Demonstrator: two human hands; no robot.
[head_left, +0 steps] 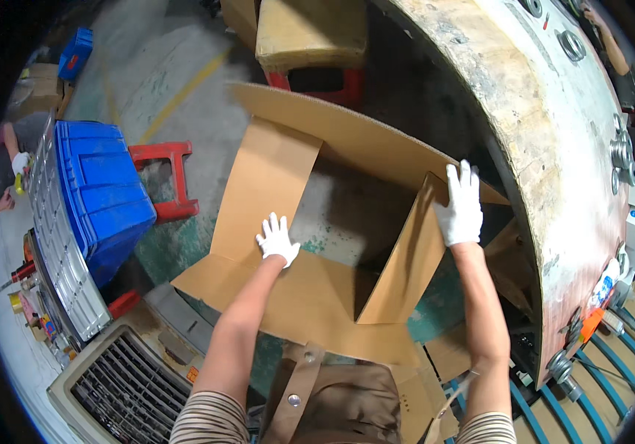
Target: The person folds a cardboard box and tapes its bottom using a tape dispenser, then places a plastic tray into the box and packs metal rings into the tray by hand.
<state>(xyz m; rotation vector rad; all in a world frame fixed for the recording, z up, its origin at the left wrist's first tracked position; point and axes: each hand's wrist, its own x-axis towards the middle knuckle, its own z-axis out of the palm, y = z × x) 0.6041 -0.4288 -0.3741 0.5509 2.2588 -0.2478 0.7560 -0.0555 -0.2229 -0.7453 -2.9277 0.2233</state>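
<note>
An open brown cardboard box (313,292) stands in front of me with its flaps folded outward, and the floor shows through its middle. My left hand (278,240), in a white glove, has its fingers spread at the box's left inner side, near the fold with the near flap. Also gloved in white, my right hand (460,209) lies with outstretched fingers against the upper part of the right flap (404,259). Below the box, a brown apron (347,399) covers my front.
To the right curves a large worn tabletop (532,148) bearing metal rings (571,46). A blue plastic crate (106,192) and red stool (178,177) stand left. Below is a grille panel (132,381); blue-slatted racking (620,370) is lower right. Another person's gloved hand (21,163) shows far left.
</note>
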